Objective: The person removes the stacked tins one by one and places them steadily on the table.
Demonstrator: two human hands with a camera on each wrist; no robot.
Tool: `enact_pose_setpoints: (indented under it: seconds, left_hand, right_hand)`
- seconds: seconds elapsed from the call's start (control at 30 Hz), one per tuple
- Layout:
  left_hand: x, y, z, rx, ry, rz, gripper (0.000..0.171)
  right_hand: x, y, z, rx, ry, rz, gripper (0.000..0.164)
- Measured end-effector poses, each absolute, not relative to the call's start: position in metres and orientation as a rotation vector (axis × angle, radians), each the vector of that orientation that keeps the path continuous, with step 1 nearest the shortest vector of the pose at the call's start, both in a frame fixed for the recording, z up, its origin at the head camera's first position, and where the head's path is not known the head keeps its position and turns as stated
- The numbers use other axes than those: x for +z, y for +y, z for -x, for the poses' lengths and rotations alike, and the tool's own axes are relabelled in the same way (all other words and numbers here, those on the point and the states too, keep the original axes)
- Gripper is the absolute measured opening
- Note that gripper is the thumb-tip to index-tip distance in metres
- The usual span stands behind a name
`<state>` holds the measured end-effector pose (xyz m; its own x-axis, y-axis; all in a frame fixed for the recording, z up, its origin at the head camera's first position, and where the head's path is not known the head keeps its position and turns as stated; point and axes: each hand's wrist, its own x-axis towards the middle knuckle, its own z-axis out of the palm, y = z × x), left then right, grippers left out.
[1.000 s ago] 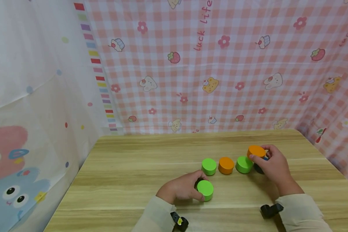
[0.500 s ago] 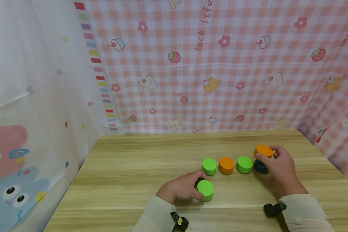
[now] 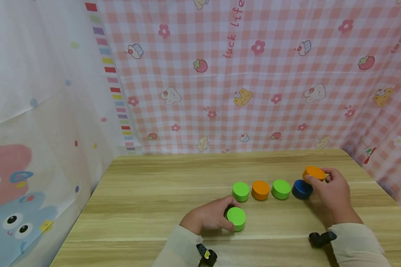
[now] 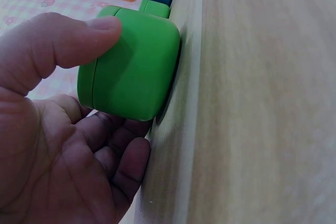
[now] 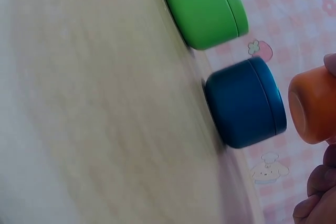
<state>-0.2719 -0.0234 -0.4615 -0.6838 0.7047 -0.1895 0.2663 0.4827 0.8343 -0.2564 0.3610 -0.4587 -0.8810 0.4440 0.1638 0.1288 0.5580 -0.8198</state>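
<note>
My left hand (image 3: 212, 216) holds a green round lidded tin (image 3: 236, 218) between thumb and fingers at the front of the table; in the left wrist view the green tin (image 4: 131, 64) sits low at the wood. Above the table at the right, my right hand (image 3: 334, 191) pinches an orange tin (image 3: 314, 173), whose underside shows in the right wrist view, the orange tin (image 5: 315, 106) being apart from the blue tin (image 5: 245, 103). That dark blue tin (image 3: 302, 189) stands on the table just left of and below the raised one.
Left of the blue tin, a row runs along the wooden table (image 3: 147, 200): a green tin (image 3: 281, 189), an orange tin (image 3: 260, 190) and another green tin (image 3: 241, 191). A pink checked cloth (image 3: 220, 92) hangs behind the table's back edge.
My right hand has carried the orange tin to the right, from over the green tin to past the blue one, which now shows fully. The left hand has stayed in place.
</note>
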Motion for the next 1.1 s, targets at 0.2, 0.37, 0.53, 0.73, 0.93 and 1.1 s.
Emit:
enact_pose_setpoints:
  seconds: [0.2,0.37,0.53,0.73,0.93,1.1]
  left_hand:
    - [-0.461,-0.023,0.271,1.113,2.219,-0.809,0.05]
    - [-0.461,-0.024,0.271,1.112,2.214,-0.806,0.051]
    - [-0.462,-0.024,0.272,1.112,2.208,-0.811,0.051]
    - [-0.463,-0.024,0.273,1.107,2.212,-0.815,0.051]
    - [-0.464,-0.024,0.274,1.095,2.219,-0.825,0.051]
    - [-0.463,-0.024,0.273,1.098,2.215,-0.823,0.051]
  right_hand:
    - [-0.463,0.373,0.255,1.282,-2.432,0.514,0.073]
    - [-0.468,0.383,0.254,1.317,-2.454,0.545,0.076]
    - [-0.471,0.391,0.254,1.352,-2.457,0.567,0.074]
    - [-0.474,0.394,0.254,1.331,-2.436,0.59,0.068]
    - [-0.474,0.395,0.255,1.35,-2.458,0.654,0.071]
    - [-0.475,0.396,0.256,1.373,-2.502,0.671,0.075]
